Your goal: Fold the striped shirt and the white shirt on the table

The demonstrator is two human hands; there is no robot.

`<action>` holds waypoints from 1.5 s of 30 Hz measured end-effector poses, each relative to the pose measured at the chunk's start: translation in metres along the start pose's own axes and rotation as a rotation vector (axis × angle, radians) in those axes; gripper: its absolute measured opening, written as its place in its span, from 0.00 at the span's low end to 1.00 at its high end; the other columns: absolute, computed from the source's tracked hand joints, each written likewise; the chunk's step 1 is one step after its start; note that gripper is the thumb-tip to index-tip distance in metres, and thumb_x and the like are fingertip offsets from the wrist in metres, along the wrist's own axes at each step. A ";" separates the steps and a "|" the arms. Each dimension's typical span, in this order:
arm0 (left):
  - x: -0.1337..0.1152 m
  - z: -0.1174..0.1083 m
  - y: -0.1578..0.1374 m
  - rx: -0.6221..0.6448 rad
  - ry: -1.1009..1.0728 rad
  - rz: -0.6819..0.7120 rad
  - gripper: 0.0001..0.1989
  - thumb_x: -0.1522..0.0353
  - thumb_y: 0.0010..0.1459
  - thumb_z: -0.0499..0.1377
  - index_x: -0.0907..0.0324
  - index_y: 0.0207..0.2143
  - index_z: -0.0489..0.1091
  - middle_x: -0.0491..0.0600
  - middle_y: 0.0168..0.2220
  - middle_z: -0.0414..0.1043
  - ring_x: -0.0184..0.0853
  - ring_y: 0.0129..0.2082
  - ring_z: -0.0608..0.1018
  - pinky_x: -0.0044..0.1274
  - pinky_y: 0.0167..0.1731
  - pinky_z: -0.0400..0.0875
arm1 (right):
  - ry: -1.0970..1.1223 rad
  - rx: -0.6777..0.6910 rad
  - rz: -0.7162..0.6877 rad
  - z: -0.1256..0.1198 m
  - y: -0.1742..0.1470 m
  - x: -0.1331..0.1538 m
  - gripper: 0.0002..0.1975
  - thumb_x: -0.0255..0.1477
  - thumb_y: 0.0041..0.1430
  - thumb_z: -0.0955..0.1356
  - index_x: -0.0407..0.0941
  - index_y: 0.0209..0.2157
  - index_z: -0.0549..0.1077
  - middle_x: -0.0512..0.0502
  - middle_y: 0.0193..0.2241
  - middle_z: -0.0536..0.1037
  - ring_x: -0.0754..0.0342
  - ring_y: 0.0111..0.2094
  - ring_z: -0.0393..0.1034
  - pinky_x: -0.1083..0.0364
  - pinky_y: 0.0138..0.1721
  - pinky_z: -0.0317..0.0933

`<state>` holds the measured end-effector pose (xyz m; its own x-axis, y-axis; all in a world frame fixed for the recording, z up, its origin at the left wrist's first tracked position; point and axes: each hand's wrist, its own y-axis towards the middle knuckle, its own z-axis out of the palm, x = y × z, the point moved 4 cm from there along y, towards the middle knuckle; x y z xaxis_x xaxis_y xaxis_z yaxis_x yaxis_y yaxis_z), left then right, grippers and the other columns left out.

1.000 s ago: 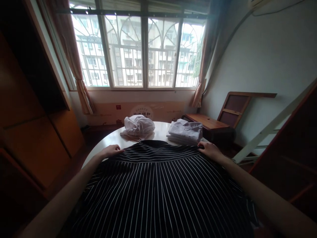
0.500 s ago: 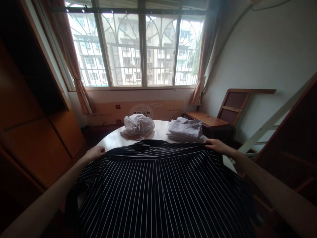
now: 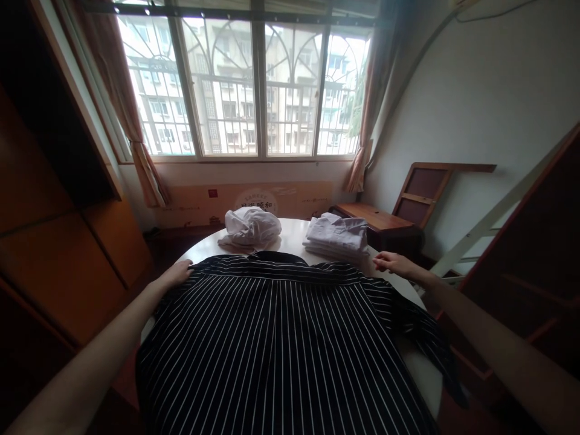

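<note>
Has a shirt (image 3: pixel 272 350) spread on a table (image 3: pixel 293 234), with the left hand (image 3: pixel 177 273) at its left shoulder, the right hand (image 3: pixel 393 264) near its right shoulder, a cloth bundle (image 3: pixel 252 226) and, right of that, a cloth pile (image 3: pixel 336 235) behind it on the table, and a window (image 3: pixel 222 103) farther back.

Showing a window (image 3: pixel 261 90) at the top centre, between curtains (image 3: pixel 142 169), with buildings (image 3: pixel 231 112) outside. Showing a printed panel (image 3: pixel 193 199) below it, mid-frame. Showing a cabinet (image 3: pixel 106 254) along the left edge, wooden furniture (image 3: pixel 374 216) right of centre, a ladder (image 3: pixel 487 219) farther right, a wall (image 3: pixel 489 90) upper right.
</note>
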<state>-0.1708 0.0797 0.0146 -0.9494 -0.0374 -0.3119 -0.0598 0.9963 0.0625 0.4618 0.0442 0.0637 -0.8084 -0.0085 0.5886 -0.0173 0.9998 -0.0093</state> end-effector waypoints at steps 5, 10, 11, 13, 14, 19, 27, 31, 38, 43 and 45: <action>0.034 0.006 -0.003 -0.063 0.046 -0.024 0.15 0.64 0.49 0.51 0.62 0.37 0.69 0.57 0.43 0.72 0.42 0.46 0.72 0.27 0.47 0.64 | -0.021 0.188 0.002 0.013 -0.015 -0.028 0.20 0.46 0.38 0.68 0.42 0.23 0.73 0.46 0.21 0.74 0.48 0.31 0.70 0.53 0.34 0.63; 0.042 0.000 -0.002 -0.119 -0.041 -0.033 0.07 0.64 0.44 0.54 0.58 0.26 0.66 0.50 0.33 0.74 0.39 0.39 0.75 0.23 0.39 0.68 | 0.045 0.267 0.012 0.019 -0.021 -0.032 0.20 0.47 0.37 0.68 0.43 0.20 0.72 0.47 0.19 0.72 0.49 0.28 0.69 0.54 0.33 0.62; 0.042 -0.002 -0.004 -0.129 -0.074 -0.038 0.07 0.64 0.44 0.53 0.57 0.26 0.65 0.49 0.32 0.74 0.39 0.38 0.76 0.23 0.38 0.69 | 0.068 0.255 0.018 0.016 -0.020 -0.035 0.20 0.48 0.36 0.68 0.43 0.21 0.71 0.48 0.20 0.72 0.50 0.27 0.68 0.54 0.32 0.62; 0.041 -0.005 -0.007 -0.150 -0.139 -0.058 0.07 0.62 0.46 0.52 0.56 0.26 0.63 0.47 0.29 0.73 0.37 0.35 0.76 0.23 0.34 0.70 | 0.134 0.189 0.044 0.005 -0.015 -0.042 0.21 0.48 0.35 0.68 0.43 0.21 0.70 0.48 0.20 0.72 0.51 0.26 0.68 0.54 0.31 0.62; 0.040 -0.007 -0.010 -0.158 -0.163 -0.070 0.07 0.62 0.47 0.51 0.56 0.26 0.62 0.47 0.28 0.73 0.37 0.33 0.76 0.23 0.33 0.70 | 0.158 0.128 0.061 -0.003 -0.012 -0.045 0.20 0.48 0.36 0.68 0.43 0.21 0.69 0.47 0.20 0.71 0.52 0.26 0.67 0.54 0.31 0.62; 0.025 -0.007 -0.022 -0.169 -0.174 -0.062 0.06 0.63 0.49 0.50 0.55 0.25 0.58 0.45 0.26 0.71 0.36 0.31 0.76 0.24 0.34 0.70 | -0.079 -0.306 0.096 -0.043 -0.005 -0.049 0.13 0.38 0.51 0.65 0.42 0.26 0.69 0.36 0.26 0.74 0.52 0.28 0.68 0.54 0.31 0.57; -0.033 -0.013 -0.012 -0.197 0.087 -0.046 0.08 0.72 0.47 0.52 0.59 0.33 0.65 0.54 0.42 0.72 0.40 0.43 0.74 0.26 0.41 0.67 | -0.555 -0.442 0.112 -0.015 -0.003 0.010 0.10 0.30 0.51 0.65 0.42 0.37 0.70 0.38 0.38 0.75 0.48 0.38 0.69 0.56 0.33 0.57; -0.083 -0.008 0.000 -0.151 0.080 0.035 0.12 0.69 0.55 0.47 0.60 0.40 0.66 0.53 0.43 0.72 0.37 0.42 0.74 0.23 0.40 0.67 | -0.447 -0.368 0.028 0.024 0.006 0.068 0.12 0.32 0.56 0.62 0.44 0.39 0.71 0.43 0.35 0.76 0.50 0.35 0.70 0.56 0.33 0.58; -0.149 0.025 0.025 -0.056 0.093 0.139 0.15 0.60 0.56 0.50 0.58 0.36 0.71 0.53 0.42 0.73 0.40 0.42 0.74 0.25 0.38 0.66 | -0.367 -0.063 -0.049 0.082 0.048 0.130 0.13 0.34 0.55 0.63 0.42 0.35 0.75 0.39 0.38 0.76 0.47 0.41 0.69 0.56 0.38 0.59; -0.160 0.045 0.043 0.097 0.083 0.178 0.11 0.62 0.49 0.58 0.59 0.31 0.74 0.53 0.37 0.76 0.41 0.39 0.75 0.24 0.36 0.67 | -0.319 0.144 -0.018 0.120 0.080 0.127 0.13 0.38 0.47 0.70 0.41 0.22 0.75 0.44 0.23 0.76 0.52 0.28 0.71 0.58 0.30 0.61; -0.162 0.048 0.045 0.146 0.064 0.195 0.07 0.67 0.46 0.59 0.59 0.29 0.75 0.52 0.35 0.76 0.39 0.37 0.76 0.23 0.35 0.66 | -0.304 0.176 -0.020 0.132 0.086 0.125 0.08 0.32 0.43 0.72 0.41 0.21 0.75 0.46 0.22 0.76 0.53 0.27 0.70 0.59 0.29 0.60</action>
<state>-0.0048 0.1342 0.0225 -0.9565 0.1567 -0.2460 0.1675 0.9856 -0.0237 0.2813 0.1270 0.0298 -0.9446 -0.0597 0.3229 -0.1150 0.9812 -0.1551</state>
